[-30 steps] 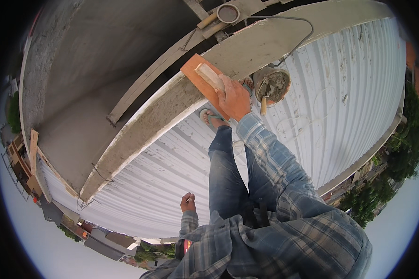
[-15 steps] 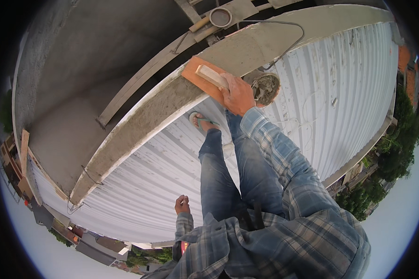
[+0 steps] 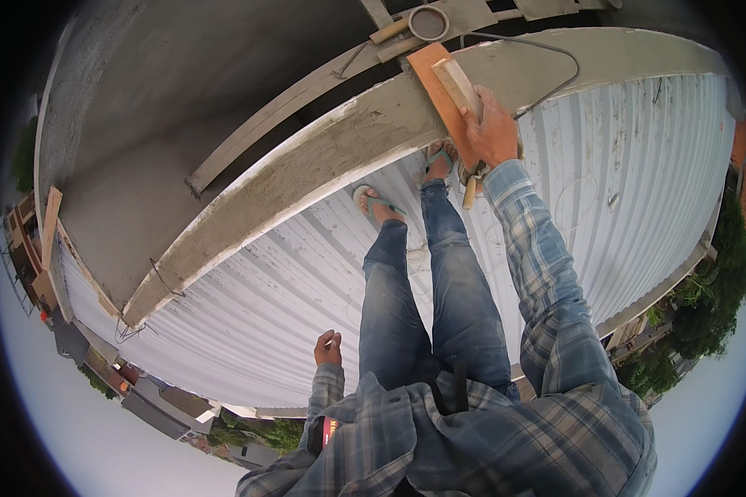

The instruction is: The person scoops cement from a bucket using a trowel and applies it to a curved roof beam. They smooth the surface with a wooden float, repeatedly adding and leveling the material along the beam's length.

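Note:
My right hand (image 3: 493,128) grips the pale wooden handle of an orange-faced plastering float (image 3: 446,103). The float lies across the grey mortar-coated top of a curved concrete ledge (image 3: 365,137), its lower end reaching past the ledge's near edge. Below the float shows a wooden tool handle (image 3: 470,192); the mortar bucket is nearly all hidden behind my hand and the float. My left hand (image 3: 328,348) hangs low beside my thigh with curled fingers, and whatever it may hold is too small to make out.
Beyond the ledge, a round cup (image 3: 428,24) sits on a wooden beam (image 3: 265,116). A bent metal rod (image 3: 568,62) crosses the ledge at right. My sandalled feet (image 3: 380,205) stand on ribbed metal roofing (image 3: 282,257). Trees and rooftops lie past the edges.
My right hand has carried the float rightward and farther along the ledge, turning it more upright in view. The mortar bucket, visible before, is now mostly covered. The left hand stays low.

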The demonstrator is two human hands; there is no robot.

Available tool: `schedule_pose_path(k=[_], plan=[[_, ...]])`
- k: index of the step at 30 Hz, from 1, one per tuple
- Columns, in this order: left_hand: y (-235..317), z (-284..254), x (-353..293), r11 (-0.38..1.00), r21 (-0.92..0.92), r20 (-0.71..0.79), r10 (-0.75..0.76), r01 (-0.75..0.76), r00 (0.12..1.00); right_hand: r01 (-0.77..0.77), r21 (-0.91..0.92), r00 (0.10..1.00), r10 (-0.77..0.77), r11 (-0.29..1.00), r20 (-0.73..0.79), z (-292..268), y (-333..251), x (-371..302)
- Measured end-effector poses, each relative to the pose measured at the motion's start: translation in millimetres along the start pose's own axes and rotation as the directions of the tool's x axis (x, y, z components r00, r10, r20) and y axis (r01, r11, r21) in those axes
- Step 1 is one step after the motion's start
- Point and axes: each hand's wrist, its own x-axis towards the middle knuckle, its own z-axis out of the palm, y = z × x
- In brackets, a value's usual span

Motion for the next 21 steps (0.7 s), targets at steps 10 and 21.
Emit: schedule_pose_path(k=[10, 21], plan=[[-44, -8, 3, 0.995, -0.095, -0.023, -0.015, 0.013, 1.0, 0.112, 0.14, 0.993, -0.117, 0.984, 0.028, 67, -125, -80], [-87, 3, -16, 0.979, -0.168, -0.024, -0.12, 0.114, 0.993, 0.064, -0.136, 0.993, -0.076, 0.989, -0.085, 80, -100, -66]])
